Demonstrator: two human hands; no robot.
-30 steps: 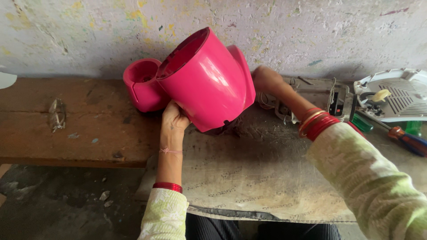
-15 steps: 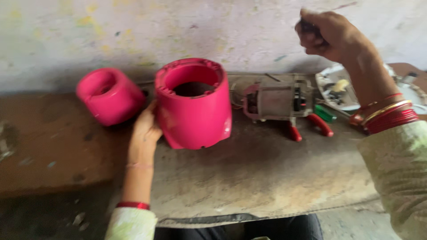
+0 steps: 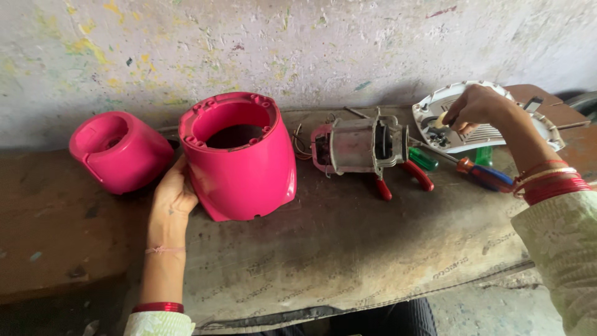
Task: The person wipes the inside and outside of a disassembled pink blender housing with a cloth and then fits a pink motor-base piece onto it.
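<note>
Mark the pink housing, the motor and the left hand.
pink housing [image 3: 245, 168]: head view, on its front wall.
motor [image 3: 359, 145]: head view, on the grey metal body.
left hand [image 3: 174, 193]: head view, on the back of the hand, against the housing's side.

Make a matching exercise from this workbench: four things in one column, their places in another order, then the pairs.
Things:
1. large pink plastic housing
2. small pink plastic cover
3. grey metal motor
4. white round base plate

Places:
A. far left on the bench
B. under the right hand
C. against the left hand
D. over the red-handled pliers

Pairs: 1-C, 2-A, 3-D, 4-B
</note>
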